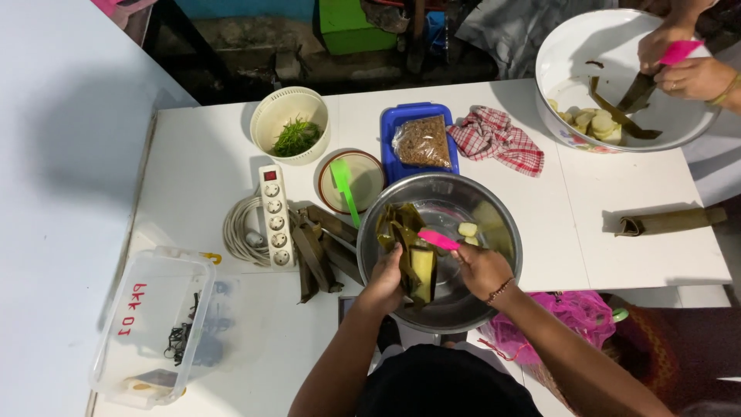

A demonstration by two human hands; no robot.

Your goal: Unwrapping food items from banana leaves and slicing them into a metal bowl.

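Green spent leaf strips (320,251) lie piled at the worktop's left. We grip an opened leaf-wrapped cake (421,272) w/ left hand (384,284) over the steel bowl (505,266), right hand (482,270) clasping a pink knife (438,240). Two slices (468,230) cut; most remains.

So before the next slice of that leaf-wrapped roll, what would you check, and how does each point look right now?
1. Left hand grips the leaf-wrapped roll: ok.
2. Right hand holds the pink knife: ok.
3. Roll is over the steel bowl: ok.
4. Left fingers away from the blade's edge: cannot tell.
5. Cut pieces land inside the bowl: ok.
6. Bowl fully on the white table: not ok, it overhangs the near edge.
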